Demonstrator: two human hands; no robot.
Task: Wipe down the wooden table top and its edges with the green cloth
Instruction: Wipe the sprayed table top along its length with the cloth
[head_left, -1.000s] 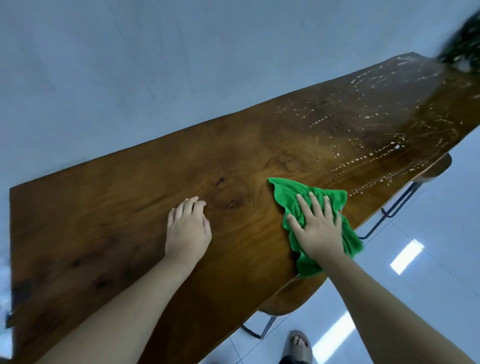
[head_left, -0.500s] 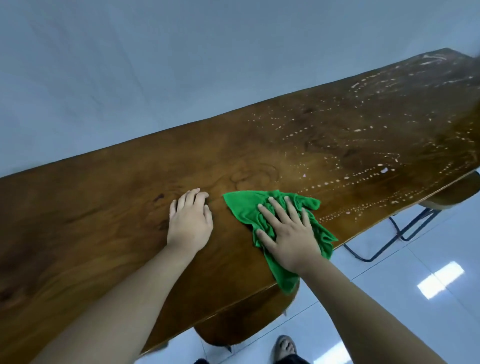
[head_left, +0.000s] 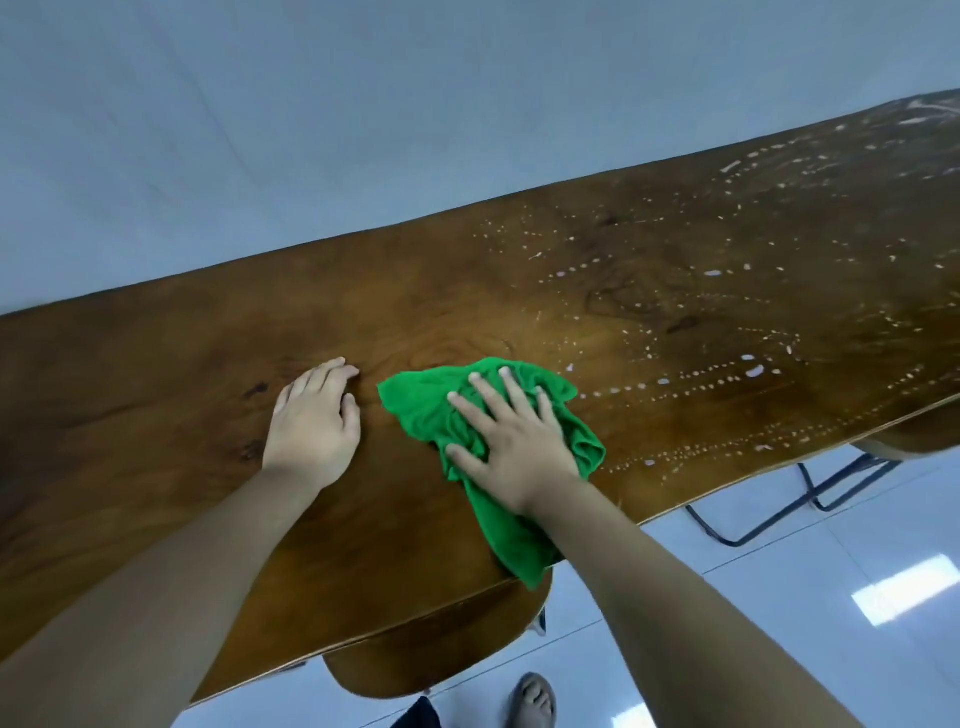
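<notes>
Both hands have slid left along the wooden table top (head_left: 519, 291) since a second ago, and the green cloth (head_left: 431, 410) now lies farther from the near edge, though its lower corner still hangs over that rim. The right hand (head_left: 511, 441) presses flat on the cloth with fingers spread wide; the left hand (head_left: 314, 421) rests palm down just beside it, fingers close together, not touching the cloth. Pale droplet trails cover the wood to the right. The cloth's long axis runs from far-left to near-right. The table's ends are cut off, and what may be a stool (head_left: 441, 649) shows below the edge, with a sandalled foot (head_left: 532, 699) on the floor.
</notes>
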